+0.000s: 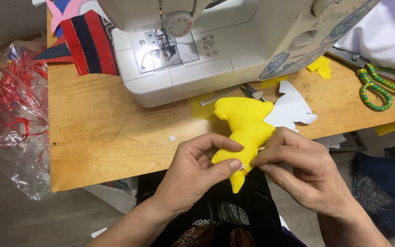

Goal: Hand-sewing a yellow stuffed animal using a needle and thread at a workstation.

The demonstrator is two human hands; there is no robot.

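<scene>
A stuffed yellow fabric shape (245,126) hangs over the front edge of the wooden table (92,137). My left hand (195,171) grips its lower part between thumb and fingers. My right hand (305,171) pinches a thin needle (247,166) at the yellow shape's lower seam, right beside my left thumb. A white paper pattern piece (291,110) lies just behind the yellow shape.
A white sewing machine (216,45) stands at the back of the table. Green-handled scissors (376,84) lie at the right, small snips (252,91) by the machine. Red and navy fabric (88,43) and a clear plastic bag (17,114) sit at the left. Loose thread (115,135) lies on the wood.
</scene>
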